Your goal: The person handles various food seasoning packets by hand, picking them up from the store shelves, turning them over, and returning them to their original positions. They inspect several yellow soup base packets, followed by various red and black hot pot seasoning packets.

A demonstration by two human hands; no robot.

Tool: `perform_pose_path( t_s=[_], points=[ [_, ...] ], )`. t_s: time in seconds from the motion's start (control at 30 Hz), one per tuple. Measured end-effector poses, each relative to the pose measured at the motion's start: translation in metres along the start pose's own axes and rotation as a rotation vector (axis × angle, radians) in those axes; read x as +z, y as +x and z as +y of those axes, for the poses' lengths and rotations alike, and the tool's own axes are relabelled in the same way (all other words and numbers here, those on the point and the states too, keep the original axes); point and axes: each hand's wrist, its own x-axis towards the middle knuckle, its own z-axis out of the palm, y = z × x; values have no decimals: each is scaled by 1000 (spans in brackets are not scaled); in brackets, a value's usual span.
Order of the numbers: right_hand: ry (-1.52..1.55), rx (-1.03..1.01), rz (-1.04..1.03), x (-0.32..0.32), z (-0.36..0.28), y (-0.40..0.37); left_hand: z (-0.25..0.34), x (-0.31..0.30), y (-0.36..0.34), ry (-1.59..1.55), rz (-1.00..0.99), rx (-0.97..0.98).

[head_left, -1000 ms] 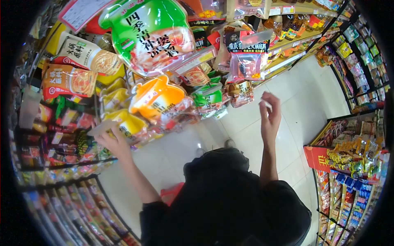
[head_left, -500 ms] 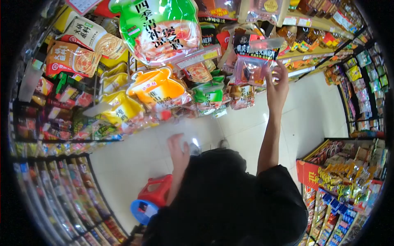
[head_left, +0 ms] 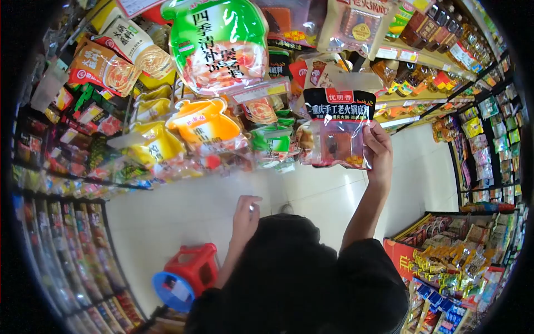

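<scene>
Black packet (head_left: 337, 127) (glossy) in right fingers (head_left: 376, 146)

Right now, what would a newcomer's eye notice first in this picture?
Probably the big green-and-white pouch at the top, left of centre. Next comes the black-topped pouch that the right hand holds by its edge, right of centre. On the floor at lower left, the red stool and the blue tub beside it also stand out.

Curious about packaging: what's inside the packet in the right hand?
The packet in the right hand shows a reddish-brown block below; its black printed top hides anything behind.
</scene>
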Motion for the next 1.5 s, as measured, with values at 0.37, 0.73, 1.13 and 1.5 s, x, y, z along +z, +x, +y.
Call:
perform_pose_path(
  t_s=[0.37, 0.73, 1.13, 1.5],
  points=[
    [1, 109, -178, 9, 34, -66, 100, -3, 59, -883, -248, -24],
    [-929, -570, -348, 68, -27, -80, 156, -2, 77, -352, -112, 179],
    [-708, -950, -94, 130, -81, 17, 143, -30, 75, -504, -255, 202],
    [-729, -1251, 88, 187, -98, 66, 99, -6, 38, -348, -474, 83]
  ],
)
